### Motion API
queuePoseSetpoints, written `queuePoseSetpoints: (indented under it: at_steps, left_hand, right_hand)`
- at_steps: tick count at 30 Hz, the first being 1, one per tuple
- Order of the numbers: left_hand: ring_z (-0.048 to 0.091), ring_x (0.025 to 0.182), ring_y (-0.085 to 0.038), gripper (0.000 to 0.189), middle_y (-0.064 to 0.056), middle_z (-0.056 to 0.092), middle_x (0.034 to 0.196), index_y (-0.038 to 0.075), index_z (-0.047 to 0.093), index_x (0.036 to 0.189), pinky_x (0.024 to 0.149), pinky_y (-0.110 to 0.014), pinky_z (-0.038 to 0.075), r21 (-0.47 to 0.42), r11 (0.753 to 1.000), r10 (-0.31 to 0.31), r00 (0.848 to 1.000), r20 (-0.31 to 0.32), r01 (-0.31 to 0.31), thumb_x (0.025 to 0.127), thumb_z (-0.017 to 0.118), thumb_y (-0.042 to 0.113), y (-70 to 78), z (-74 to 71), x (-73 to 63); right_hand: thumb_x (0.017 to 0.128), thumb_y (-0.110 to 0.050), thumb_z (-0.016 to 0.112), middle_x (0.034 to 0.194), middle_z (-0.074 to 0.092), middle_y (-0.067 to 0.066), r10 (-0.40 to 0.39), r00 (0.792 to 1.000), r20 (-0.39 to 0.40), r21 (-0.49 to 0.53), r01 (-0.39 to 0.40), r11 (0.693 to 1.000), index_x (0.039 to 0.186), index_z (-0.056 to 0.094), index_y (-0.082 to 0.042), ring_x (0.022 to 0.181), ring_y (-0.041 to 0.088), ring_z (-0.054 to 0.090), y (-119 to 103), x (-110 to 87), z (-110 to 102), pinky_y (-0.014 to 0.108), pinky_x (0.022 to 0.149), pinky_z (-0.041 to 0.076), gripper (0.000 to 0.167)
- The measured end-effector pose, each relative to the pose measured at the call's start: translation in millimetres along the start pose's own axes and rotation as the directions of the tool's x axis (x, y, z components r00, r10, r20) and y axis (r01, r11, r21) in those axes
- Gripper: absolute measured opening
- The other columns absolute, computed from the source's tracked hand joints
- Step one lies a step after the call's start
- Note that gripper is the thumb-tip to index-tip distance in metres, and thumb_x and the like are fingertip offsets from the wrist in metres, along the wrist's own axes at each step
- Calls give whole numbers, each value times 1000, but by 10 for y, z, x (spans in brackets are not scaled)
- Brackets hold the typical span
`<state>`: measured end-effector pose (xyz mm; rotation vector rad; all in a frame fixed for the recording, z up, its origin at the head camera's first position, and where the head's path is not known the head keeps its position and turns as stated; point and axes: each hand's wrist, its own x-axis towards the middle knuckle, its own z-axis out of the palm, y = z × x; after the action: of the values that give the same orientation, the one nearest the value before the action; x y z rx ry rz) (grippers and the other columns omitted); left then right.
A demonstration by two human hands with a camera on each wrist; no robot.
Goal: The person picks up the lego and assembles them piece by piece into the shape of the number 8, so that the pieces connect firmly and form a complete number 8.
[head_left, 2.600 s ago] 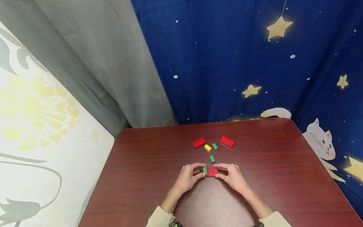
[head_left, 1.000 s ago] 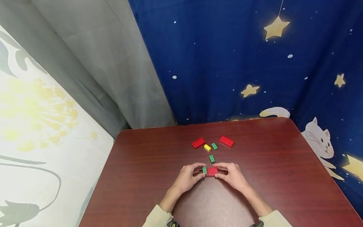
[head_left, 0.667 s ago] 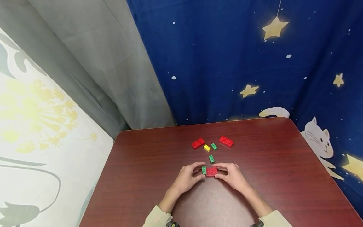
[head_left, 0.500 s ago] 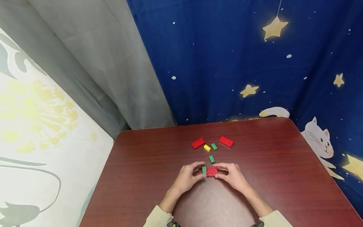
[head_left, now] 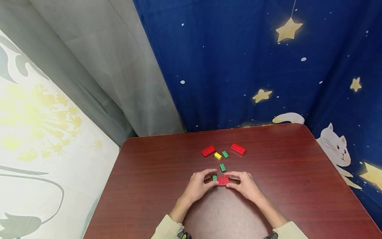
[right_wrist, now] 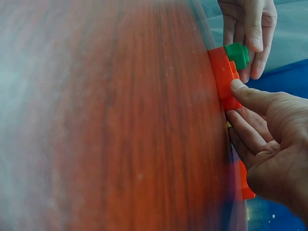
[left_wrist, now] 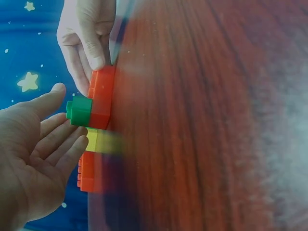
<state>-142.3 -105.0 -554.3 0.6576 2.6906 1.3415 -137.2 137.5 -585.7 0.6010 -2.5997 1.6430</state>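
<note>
Head view shows our right hand (head_left: 244, 186) pinching a red rectangular plastic brick (head_left: 222, 180); a small green two-stud plastic brick (head_left: 214, 178) sits on its 9 o'clock end. Our left hand (head_left: 197, 186) has its fingers spread beside the green one. We judge that join made; unjoined towards 12 o'clock on the bench (head_left: 149, 186) lie two red eight-stud plastic bricks (head_left: 208, 151), two green two-stud plastic bricks (head_left: 222, 167) and one yellow two-stud plastic brick (head_left: 218, 156).

No readable text, numbers, labels or signs

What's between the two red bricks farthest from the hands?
The head view shows a yellow brick and a green brick between the left red brick and the right red brick, slightly nearer the camera.
</note>
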Motion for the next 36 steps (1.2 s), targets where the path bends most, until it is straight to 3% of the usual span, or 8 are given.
queuePoseSetpoints:
  at_steps: [11,25,32,36]
  left_hand:
    - [70,117,-9,49,0,75,129,9,72,135,96,-31,59,29,1000,11,1000,8,-11,91,86,26,-7,17,18]
    - [73,107,-6,40,0,77,122,13,77,128,87,-24,60,28,1000,-6,1000,5,6,91,86,26,-99,51,-20]
    - [74,107,-11,39,-4,76,124,10,78,126,84,-22,60,-79,995,-54,998,22,55,90,87,20,-121,58,-13]
    - [75,107,-12,39,-3,76,123,11,78,125,84,-23,61,-96,993,-64,998,27,66,89,88,20,-132,63,-6]
  right_hand:
    - [86,-1,87,121,76,18,19,1000,14,56,-20,998,125,75,4,110,35,75,-11,-6,-10,39,87,63,42]
    - [88,-4,86,125,74,20,38,999,37,156,-43,987,128,73,4,114,38,72,40,-17,-30,39,91,61,43]
    - [94,-4,81,129,71,26,84,992,98,297,-110,948,132,67,11,121,44,68,25,24,-99,23,91,58,44]
    - [95,-6,81,127,72,25,119,989,89,327,-141,934,132,68,10,119,42,70,28,59,-136,18,89,57,42]
